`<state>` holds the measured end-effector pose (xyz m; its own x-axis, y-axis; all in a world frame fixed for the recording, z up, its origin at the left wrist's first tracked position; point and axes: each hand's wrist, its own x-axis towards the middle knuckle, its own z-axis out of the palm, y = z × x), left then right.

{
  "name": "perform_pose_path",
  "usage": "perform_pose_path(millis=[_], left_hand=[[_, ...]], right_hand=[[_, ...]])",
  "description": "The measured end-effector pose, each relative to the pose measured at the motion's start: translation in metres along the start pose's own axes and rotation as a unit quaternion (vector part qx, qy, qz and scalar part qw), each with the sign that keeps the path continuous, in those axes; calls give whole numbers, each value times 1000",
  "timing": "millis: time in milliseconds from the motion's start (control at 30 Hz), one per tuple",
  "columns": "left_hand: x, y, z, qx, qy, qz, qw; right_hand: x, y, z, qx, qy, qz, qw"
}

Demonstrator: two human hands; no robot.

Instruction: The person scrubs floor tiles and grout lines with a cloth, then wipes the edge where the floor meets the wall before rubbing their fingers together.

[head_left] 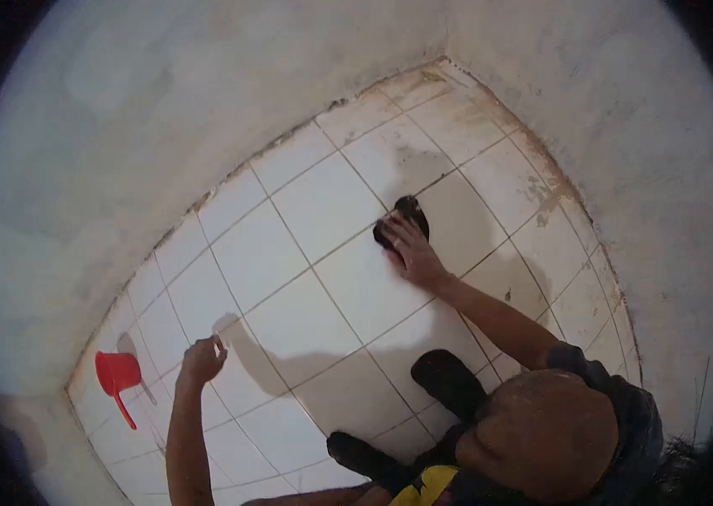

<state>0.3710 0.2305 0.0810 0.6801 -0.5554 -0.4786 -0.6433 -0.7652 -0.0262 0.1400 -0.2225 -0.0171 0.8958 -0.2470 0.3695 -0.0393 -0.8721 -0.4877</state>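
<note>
My right hand (410, 253) lies over a dark, rounded object (408, 207), pressing it against the white tiled floor (306, 312); its fingers rest across the object, and its exact kind cannot be made out. On the left side, my left hand (203, 360) is raised above the tiles with its fingers curled and thumb close to them. Whether anything small is between those fingers is unclear. A red dipper (118, 372) with a long handle stands to the left of my left hand, untouched.
Grey plastered walls (205, 93) meet the floor along a dirty edge and form a corner at the top. Brown stains mark the tiles near the right wall. Two dark-covered feet (447, 381) are on the tiles below, beside a head (546, 434) at lower right.
</note>
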Motion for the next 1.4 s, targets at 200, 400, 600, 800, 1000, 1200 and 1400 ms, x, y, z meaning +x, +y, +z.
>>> perform_pose_path(millis=[200, 400, 600, 800, 1000, 1200, 1400], left_hand=[[35, 50, -4, -21, 8, 85, 996], [80, 133, -12, -2, 59, 193, 979], [132, 208, -9, -80, 124, 363, 920], [137, 236, -25, -67, 132, 395, 907], [91, 152, -55, -12, -2, 289, 957], [71, 30, -60, -12, 218, 160, 963], [56, -27, -50, -98, 271, 25, 957]], right_hand=[[-16, -9, -18, -3, -92, -16, 996], [17, 17, 3, 3, -59, -12, 998], [113, 65, 28, -32, -36, 6, 999], [197, 108, 51, -68, -14, 27, 997], [147, 90, 18, -69, -52, -6, 996], [12, 39, -32, -97, -103, -4, 990], [-17, 13, -41, -123, -113, 6, 986]])
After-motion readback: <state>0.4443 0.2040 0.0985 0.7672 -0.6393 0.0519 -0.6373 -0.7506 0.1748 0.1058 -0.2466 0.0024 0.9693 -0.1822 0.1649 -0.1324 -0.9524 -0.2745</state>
